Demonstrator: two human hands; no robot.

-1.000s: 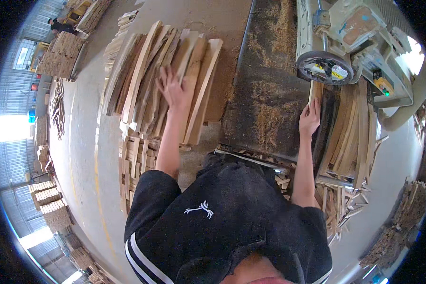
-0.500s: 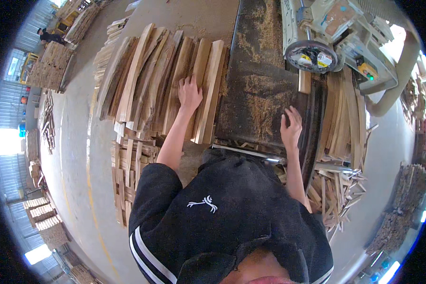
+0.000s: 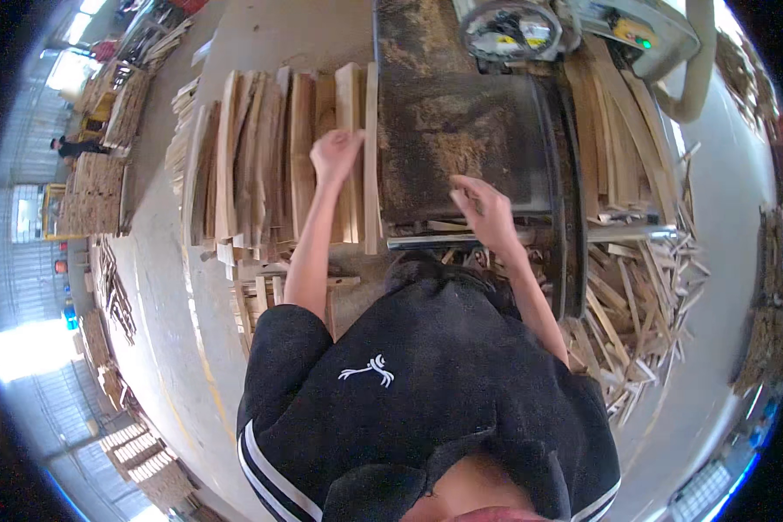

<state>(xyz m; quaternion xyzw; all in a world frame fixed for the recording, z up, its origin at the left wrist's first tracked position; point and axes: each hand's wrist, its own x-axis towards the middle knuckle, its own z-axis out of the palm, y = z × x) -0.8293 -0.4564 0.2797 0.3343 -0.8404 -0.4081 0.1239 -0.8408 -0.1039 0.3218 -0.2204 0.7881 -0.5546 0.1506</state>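
Wooden planks (image 3: pixel 257 157) lie side by side in a row at the left of a dark machine table (image 3: pixel 418 187). My left hand (image 3: pixel 335 155) is over the right end of this row, its fingers curled and closed at the edge of a narrow plank (image 3: pixel 371 165) beside the table. The fingertips are partly hidden there. Above the sawdust-strewn table top, my right hand (image 3: pixel 489 213) hangs with bent fingers, thumb and fingers apart, holding nothing.
A handwheel (image 3: pixel 511 33) and machine housing stand at the far side of the table. More planks (image 3: pixel 622 139) lie to its right, above a heap of offcuts (image 3: pixel 631 304). A metal bar (image 3: pixel 631 234) sticks out at the right. A person (image 3: pixel 83 148) stands far left.
My left hand has shifted from the planks' top to the rightmost plank and curled closed. My right hand has moved left over the table. The short wood piece beside the fence no longer shows.
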